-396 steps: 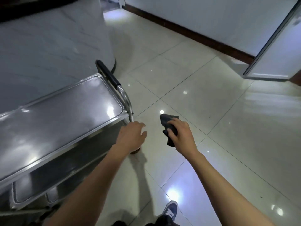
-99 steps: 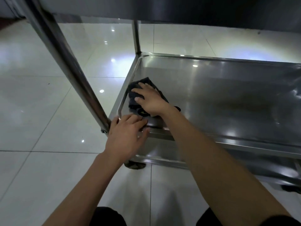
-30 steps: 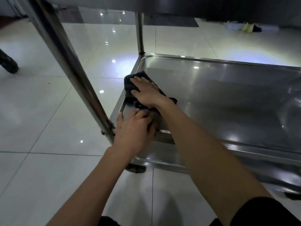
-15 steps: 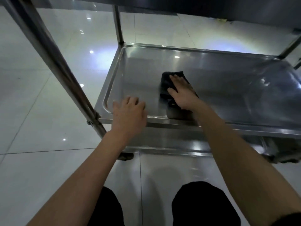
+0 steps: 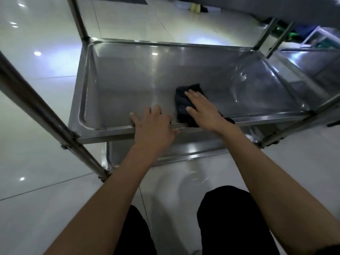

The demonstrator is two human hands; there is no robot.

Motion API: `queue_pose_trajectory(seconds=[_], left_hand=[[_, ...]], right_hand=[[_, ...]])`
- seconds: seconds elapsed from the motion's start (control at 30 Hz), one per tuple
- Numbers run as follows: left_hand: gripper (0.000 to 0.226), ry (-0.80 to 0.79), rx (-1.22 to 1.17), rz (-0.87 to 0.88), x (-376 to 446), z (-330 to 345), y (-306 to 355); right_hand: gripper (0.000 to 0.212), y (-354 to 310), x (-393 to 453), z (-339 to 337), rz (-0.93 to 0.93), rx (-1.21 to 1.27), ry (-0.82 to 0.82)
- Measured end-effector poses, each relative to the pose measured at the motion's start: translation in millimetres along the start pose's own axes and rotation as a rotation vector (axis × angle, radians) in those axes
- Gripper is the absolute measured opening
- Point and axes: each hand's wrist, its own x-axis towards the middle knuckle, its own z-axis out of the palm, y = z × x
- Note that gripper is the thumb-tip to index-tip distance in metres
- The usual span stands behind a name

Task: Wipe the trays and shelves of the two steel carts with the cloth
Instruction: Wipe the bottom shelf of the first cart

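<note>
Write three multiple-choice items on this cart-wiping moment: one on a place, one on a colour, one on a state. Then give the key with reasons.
1. Where does the cloth lie?
A. On the floor
B. On the middle shelf, near its front rim
C. Over the cart's handle

2. What colour is the cloth?
A. White
B. Yellow
C. Black or nearly so

3. How does the right hand meet the cloth?
A. Pressing flat on it, fingers straight
B. Balling it in a fist
C. Hanging clear above it

Key:
1 B: the cloth sits inside the steel tray by the near edge.
2 C: it shows very dark against the grey steel.
3 A: the fingers lie extended on top. The left hand rests on the front rim.
</note>
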Motion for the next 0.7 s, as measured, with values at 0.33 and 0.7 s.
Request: queue_pose_trajectory(seconds=[0.33, 0.7], left_hand=[[0.041, 0.036, -0.019, 0.008, -1, 3, -4], [0.052, -0.020, -0.041, -0.155, 2, -18, 14]], right_hand=[[0.052, -13, -19, 2, -0.041, -0.037, -0.009], [0.049, 45, -4, 0, -0.198, -0.009, 0.078]])
